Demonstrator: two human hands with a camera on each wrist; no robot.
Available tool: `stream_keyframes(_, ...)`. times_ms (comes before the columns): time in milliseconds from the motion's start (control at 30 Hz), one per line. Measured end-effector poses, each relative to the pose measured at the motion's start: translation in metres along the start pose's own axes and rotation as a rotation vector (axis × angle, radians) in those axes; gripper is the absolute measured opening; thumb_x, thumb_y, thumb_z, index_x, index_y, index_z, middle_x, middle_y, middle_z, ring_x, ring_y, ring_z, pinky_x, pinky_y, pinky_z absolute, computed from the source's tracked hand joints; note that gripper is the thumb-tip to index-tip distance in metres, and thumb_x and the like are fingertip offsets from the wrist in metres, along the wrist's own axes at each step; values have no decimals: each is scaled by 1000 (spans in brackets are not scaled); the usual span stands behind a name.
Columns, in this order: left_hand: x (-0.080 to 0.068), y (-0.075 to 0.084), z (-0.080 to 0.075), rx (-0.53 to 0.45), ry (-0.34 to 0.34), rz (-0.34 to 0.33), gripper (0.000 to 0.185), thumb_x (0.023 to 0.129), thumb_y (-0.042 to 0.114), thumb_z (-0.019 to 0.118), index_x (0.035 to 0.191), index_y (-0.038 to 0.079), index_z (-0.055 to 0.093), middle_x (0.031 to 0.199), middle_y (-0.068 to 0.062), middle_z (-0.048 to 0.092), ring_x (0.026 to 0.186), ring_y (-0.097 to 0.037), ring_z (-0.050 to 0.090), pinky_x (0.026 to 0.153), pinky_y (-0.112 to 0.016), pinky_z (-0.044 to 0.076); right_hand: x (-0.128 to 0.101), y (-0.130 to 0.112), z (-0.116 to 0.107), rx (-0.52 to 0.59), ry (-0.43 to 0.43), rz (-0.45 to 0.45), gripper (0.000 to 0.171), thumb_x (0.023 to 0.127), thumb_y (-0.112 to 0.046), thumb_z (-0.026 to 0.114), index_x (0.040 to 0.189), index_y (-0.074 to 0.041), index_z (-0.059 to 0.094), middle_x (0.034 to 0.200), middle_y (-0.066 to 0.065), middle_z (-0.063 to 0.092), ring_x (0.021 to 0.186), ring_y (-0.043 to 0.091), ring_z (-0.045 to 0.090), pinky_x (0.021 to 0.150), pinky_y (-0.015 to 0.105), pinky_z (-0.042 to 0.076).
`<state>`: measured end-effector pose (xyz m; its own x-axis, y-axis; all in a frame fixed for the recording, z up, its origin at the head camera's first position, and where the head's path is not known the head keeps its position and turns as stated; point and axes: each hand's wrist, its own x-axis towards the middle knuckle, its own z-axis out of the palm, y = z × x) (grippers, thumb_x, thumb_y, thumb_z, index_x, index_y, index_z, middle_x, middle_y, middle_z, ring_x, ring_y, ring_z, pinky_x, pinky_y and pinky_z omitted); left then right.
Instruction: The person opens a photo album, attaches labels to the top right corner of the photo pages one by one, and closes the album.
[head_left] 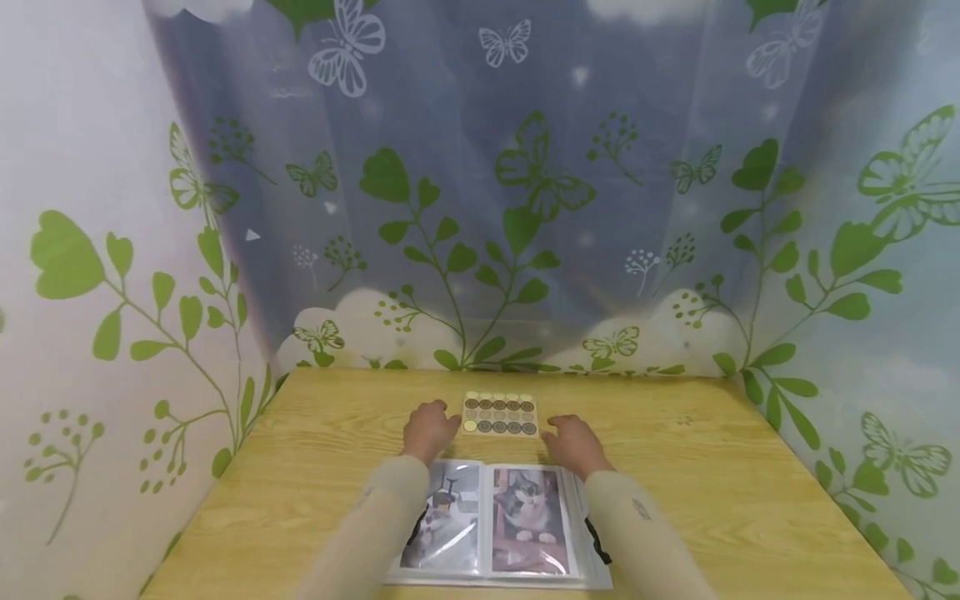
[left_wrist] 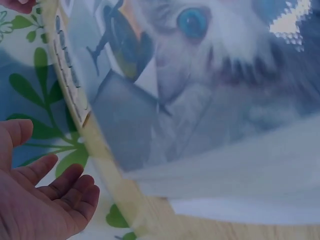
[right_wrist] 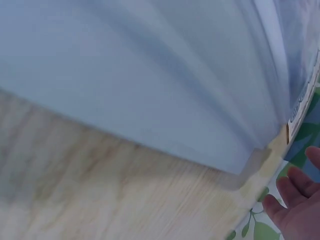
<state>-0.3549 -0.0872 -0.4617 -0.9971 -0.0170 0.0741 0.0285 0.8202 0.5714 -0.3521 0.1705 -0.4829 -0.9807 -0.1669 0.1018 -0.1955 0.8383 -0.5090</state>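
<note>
An open photo album (head_left: pixel 486 533) with clear sleeves lies under my forearms, a cat photo (head_left: pixel 527 521) on its right page and another picture on its left. Just beyond it sits a cream card (head_left: pixel 500 416) with rows of small round discs, most of them dark-ringed, some pale. My left hand (head_left: pixel 431 431) is at the card's left side with relaxed, slightly bent fingers and nothing in them. On the card's other side, my right hand (head_left: pixel 576 444) is likewise relaxed and holds nothing. The left wrist view shows the album page (left_wrist: pixel 200 100) large beside the hand's loose fingers.
The wood-grain table (head_left: pixel 697 483) extends to both sides of the album. A curtain (head_left: pixel 465 233) printed with leaves and butterflies stands behind the table's far edge and along both sides. Dark straps (head_left: pixel 597 542) cross the wrists.
</note>
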Motion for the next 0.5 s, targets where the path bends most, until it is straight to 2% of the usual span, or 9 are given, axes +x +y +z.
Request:
stream_keyframes(233, 5, 4, 19, 30, -36, -17, 47, 98, 31, 58, 130, -5, 58, 128, -28, 55, 121, -47, 48, 103, -61, 37, 12, 0, 14, -43, -32, 19, 39, 98, -18, 55, 125, 10, 60, 123, 32, 59, 118, 50, 53, 103, 59, 40)
stream_keyframes(433, 5, 2, 30, 83, -25, -34, 45, 97, 33, 61, 125, -3, 62, 123, -28, 56, 118, -45, 50, 101, -60, 40, 16, -2, 22, -105, -53, 35, 33, 98, -22, 58, 116, 5, 65, 118, 28, 61, 114, 48, 53, 98, 62, 43)
stream_keyframes(500, 5, 1, 32, 101, -21, -36, 44, 96, 33, 61, 122, -3, 64, 120, -28, 56, 116, -44, 50, 100, -59, 41, 16, -4, 24, -112, -57, 50, 34, 98, -23, 58, 115, 5, 66, 122, 30, 58, 118, 49, 51, 100, 63, 41)
